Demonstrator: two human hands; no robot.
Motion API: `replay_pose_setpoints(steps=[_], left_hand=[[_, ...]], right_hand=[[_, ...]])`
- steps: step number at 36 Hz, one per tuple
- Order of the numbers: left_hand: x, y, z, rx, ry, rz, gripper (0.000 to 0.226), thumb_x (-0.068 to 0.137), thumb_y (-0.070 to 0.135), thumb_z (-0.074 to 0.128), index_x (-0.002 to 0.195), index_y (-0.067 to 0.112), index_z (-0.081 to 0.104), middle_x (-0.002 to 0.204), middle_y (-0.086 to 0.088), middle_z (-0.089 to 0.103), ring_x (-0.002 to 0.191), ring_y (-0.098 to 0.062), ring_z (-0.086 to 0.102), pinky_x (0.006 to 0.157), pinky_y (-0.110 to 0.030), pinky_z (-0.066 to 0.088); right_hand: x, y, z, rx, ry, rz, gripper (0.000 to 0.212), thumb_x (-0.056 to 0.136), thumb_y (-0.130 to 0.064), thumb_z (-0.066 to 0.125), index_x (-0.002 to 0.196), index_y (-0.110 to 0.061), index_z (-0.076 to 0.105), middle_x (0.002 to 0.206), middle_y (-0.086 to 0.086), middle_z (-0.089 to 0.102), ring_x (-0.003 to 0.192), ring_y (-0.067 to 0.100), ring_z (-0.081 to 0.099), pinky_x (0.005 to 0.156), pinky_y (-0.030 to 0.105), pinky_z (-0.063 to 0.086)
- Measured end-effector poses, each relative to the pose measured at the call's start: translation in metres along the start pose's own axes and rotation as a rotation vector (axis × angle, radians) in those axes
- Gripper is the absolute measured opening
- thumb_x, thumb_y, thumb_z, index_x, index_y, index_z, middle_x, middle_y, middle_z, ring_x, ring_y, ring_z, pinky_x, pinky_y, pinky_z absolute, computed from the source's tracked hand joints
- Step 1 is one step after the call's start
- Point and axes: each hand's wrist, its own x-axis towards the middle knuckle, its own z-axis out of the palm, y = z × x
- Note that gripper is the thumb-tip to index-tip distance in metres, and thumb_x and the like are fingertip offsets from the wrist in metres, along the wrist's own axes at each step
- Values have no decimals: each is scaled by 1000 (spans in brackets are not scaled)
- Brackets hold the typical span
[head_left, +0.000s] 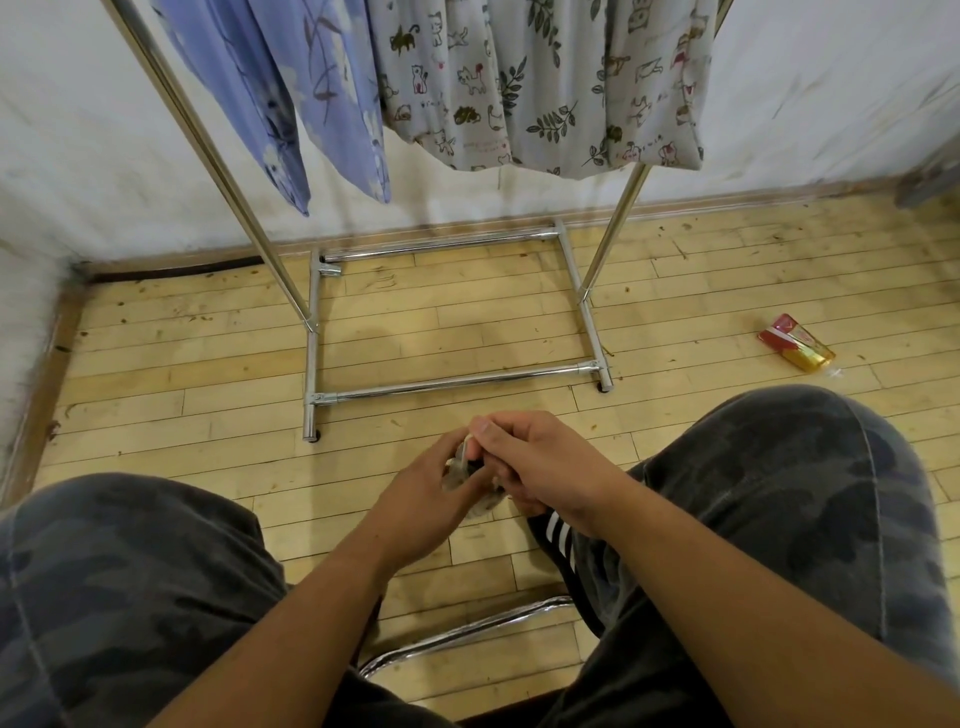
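Both my hands meet in front of me between my knees, over the wooden floor. My left hand (421, 499) and my right hand (540, 467) together grip a small bunched piece of grey patterned cloth (467, 475), most of it hidden by the fingers. My right thumb presses on its top edge. I sit with both knees in dark camouflage trousers.
A chrome clothes rack (452, 384) stands ahead against the white wall, with a blue floral garment (317, 93) and a grey cat-print garment (545, 83) hanging on it. A red and gold packet (795, 343) lies on the floor at right. A chrome seat frame (467, 629) shows below my arms.
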Motion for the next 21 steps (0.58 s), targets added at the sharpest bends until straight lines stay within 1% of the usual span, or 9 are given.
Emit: replay_pose_setpoints(steps=[3,7,10,13,14,16,18,20,21], left_hand=[[1,-2,0,0,-15,1,47,97,61,53,141,46,44,117,27,59,98,17,54,76,-10,41],[4,-9,-1,-28,-14,-11,54,92,71,53,140,46,47,127,20,63,106,5,61,83,-20,51],[4,-11,1,-35,-40,-10,55,91,70,54,141,49,44,128,22,61,107,5,61,85,-23,53],[5,-10,1,-77,-66,-23,45,96,63,56,138,54,44,129,25,61,108,7,63,91,-23,53],[4,-9,0,-96,-79,-30,40,97,61,56,135,58,44,128,26,61,107,10,64,89,-21,53],[3,-3,-1,-135,-101,-42,33,98,58,56,128,65,43,124,26,63,102,14,64,78,-13,50],[2,1,-1,-158,-99,-34,29,100,52,56,121,66,42,113,28,67,97,16,64,68,-7,49],[1,4,-1,-189,-87,-24,28,101,47,57,116,65,41,103,36,67,94,18,64,67,-5,48],[0,5,-1,-206,-74,-20,29,101,45,57,116,65,42,104,36,67,94,17,65,68,-7,50]], right_hand=[[0,0,1,4,-4,8,36,109,-35,48,93,-11,69,58,-4,39,48,9,30,47,25,29],[-1,-1,1,10,-18,7,35,109,-35,49,92,-11,68,58,-3,39,48,10,30,47,24,29],[-2,-2,-1,27,-28,8,35,109,-34,49,91,-12,68,59,-2,41,48,10,31,47,25,30],[-2,-2,-2,59,-32,6,35,108,-36,50,93,-11,70,60,1,38,48,10,32,47,26,33],[-3,-3,-3,77,-34,6,35,108,-36,50,95,-11,70,60,2,36,48,10,32,46,26,34],[-4,-5,-3,120,-55,10,33,108,-34,50,101,-9,70,60,1,38,46,9,33,45,27,35],[-6,-7,-4,141,-103,9,30,108,-32,52,112,-7,68,62,-2,42,46,8,34,43,27,37],[-7,-7,-4,112,-149,4,22,107,-30,55,120,-17,67,67,-4,48,48,7,36,43,26,41],[-6,-6,-3,83,-162,-3,20,107,-29,56,122,-21,67,72,-3,51,49,7,37,43,27,43]])
